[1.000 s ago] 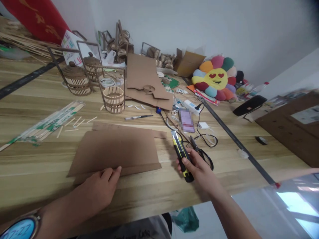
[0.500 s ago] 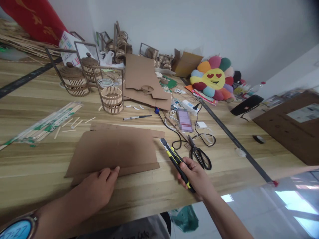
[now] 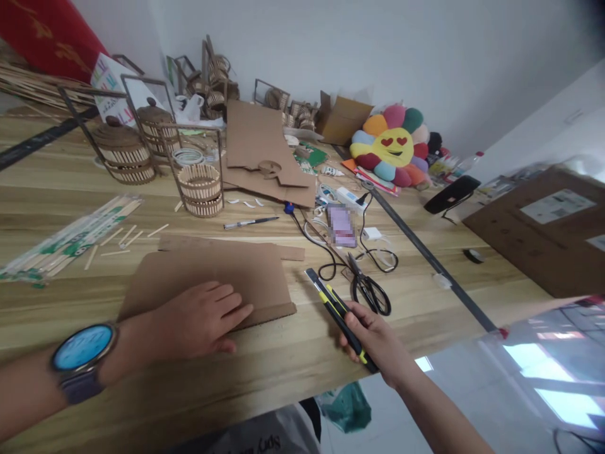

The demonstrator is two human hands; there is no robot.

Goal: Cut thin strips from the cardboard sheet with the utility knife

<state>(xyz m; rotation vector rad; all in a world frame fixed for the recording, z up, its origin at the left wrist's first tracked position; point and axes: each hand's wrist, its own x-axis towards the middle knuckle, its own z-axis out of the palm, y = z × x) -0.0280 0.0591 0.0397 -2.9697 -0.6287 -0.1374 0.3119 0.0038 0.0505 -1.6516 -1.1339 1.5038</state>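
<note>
A flat piece of brown cardboard (image 3: 174, 274) lies on the wooden table near its front edge. Across its front part rests my left hand (image 3: 203, 321), fingers stretched out and a little apart, with a smartwatch (image 3: 85, 348) on the wrist. My right hand (image 3: 366, 334) is wrapped round a black and yellow utility knife (image 3: 338, 312), held above the table to the right of the cardboard, its tip pointing away from me. Just beyond that hand lie black-handled scissors (image 3: 371, 291). Narrow cardboard strips (image 3: 293, 253) show behind the cardboard piece.
Small slatted wooden buckets (image 3: 201, 189) with tall handles stand at the back left. Bagged sticks (image 3: 75, 236) lie on the left, a pen (image 3: 250, 222) in the middle. A phone (image 3: 341, 225) sits among cables. A large box (image 3: 534, 227) stands at the right.
My left hand has moved forward and right onto the cardboard, its fingers now spread out. The right hand still holds the knife, almost in the same place. The view has shifted slightly.
</note>
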